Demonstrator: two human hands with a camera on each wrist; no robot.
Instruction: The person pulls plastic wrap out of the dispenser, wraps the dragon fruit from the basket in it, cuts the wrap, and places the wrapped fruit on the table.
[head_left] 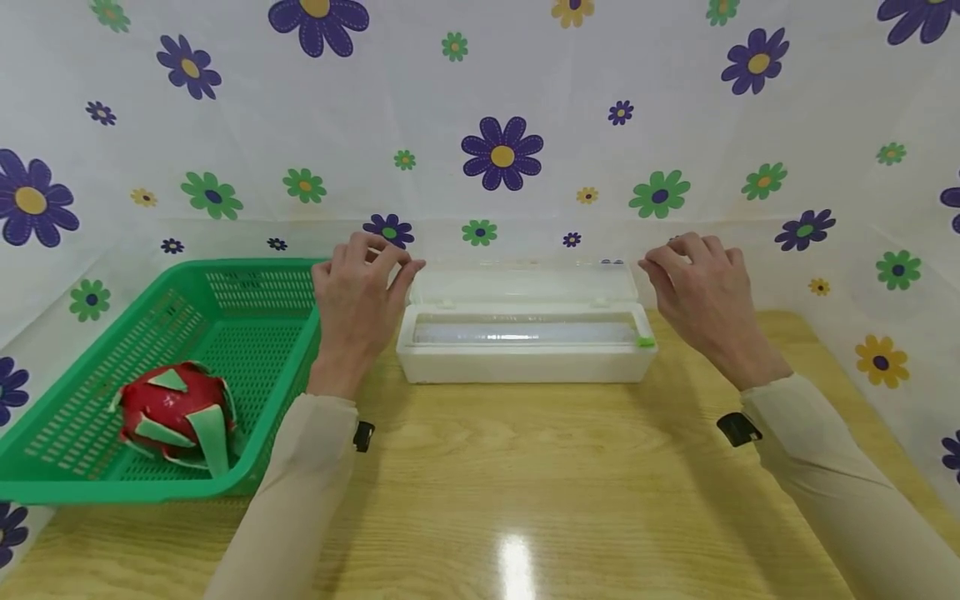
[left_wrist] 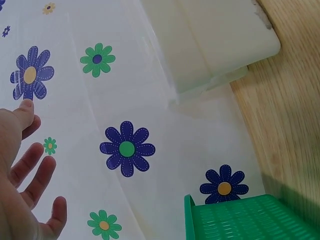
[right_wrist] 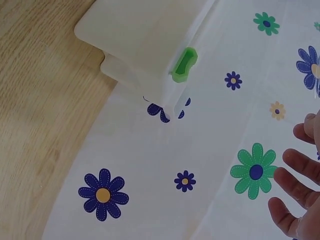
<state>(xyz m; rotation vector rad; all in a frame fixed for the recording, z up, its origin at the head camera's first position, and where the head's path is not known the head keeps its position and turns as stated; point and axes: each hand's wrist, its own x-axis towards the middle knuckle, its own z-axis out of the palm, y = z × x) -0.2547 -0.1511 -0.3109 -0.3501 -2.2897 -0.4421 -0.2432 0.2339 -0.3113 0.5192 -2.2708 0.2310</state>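
Observation:
A long white cling film dispenser (head_left: 525, 367) stands against the backdrop with its lid (head_left: 525, 285) tipped back. Inside lies a shiny roll of film (head_left: 525, 333), and a green slide cutter (head_left: 646, 342) sits at the right end of the front edge. Above the left end, my left hand (head_left: 356, 300) pinches thumb against index finger; my right hand (head_left: 701, 287) does likewise past the right end. Faint glints of clear cling film (right_wrist: 317, 87) show at the fingertips in both wrist views. The other fingers of each hand are loosely bent.
A green plastic basket (head_left: 18, 492) stands at the left, its right wall behind my left forearm. A red dragon fruit (head_left: 168, 408) with green scales lies in it. Behind the wooden table (head_left: 480, 492) hangs a white flowered cloth (head_left: 420, 83).

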